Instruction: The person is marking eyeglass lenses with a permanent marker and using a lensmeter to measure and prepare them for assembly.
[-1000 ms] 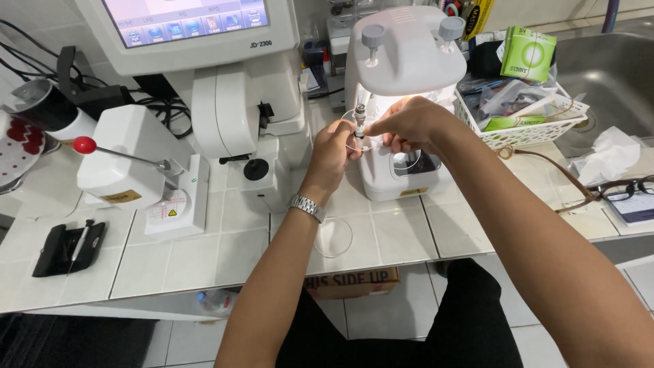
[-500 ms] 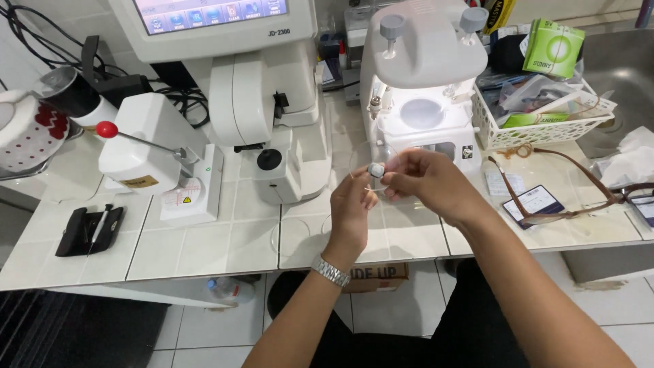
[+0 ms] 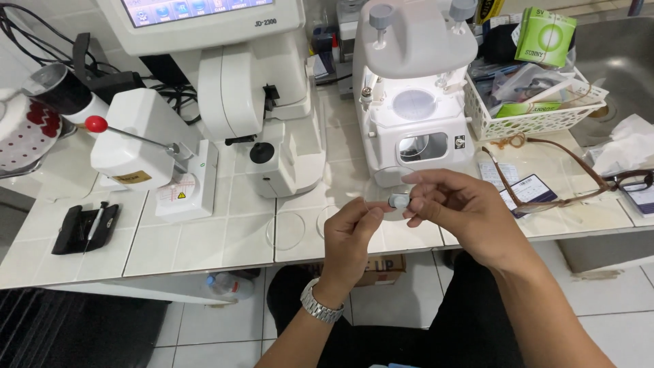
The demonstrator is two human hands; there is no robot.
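Both my hands meet over the front edge of the white tiled counter (image 3: pixel 204 238). My right hand (image 3: pixel 458 212) pinches a small grey round block (image 3: pixel 398 200) between thumb and fingers. My left hand (image 3: pixel 351 237), with a metal watch on its wrist, pinches the same piece from the left; a clear lens seems attached to it, hard to make out. A white lens machine with a lit round window (image 3: pixel 415 102) stands just behind the hands.
A loose clear lens (image 3: pixel 286 230) lies on the tiles left of my hands. A white instrument with a screen (image 3: pixel 252 102), a red-knobbed lever device (image 3: pixel 136 146), a black tool holder (image 3: pixel 85 228), a white basket (image 3: pixel 531 119) and brown glasses (image 3: pixel 545 170) share the counter.
My hands have drawn back from the white machine's front toward the counter's near edge, carrying the small grey piece between them. The view has tilted down a little.
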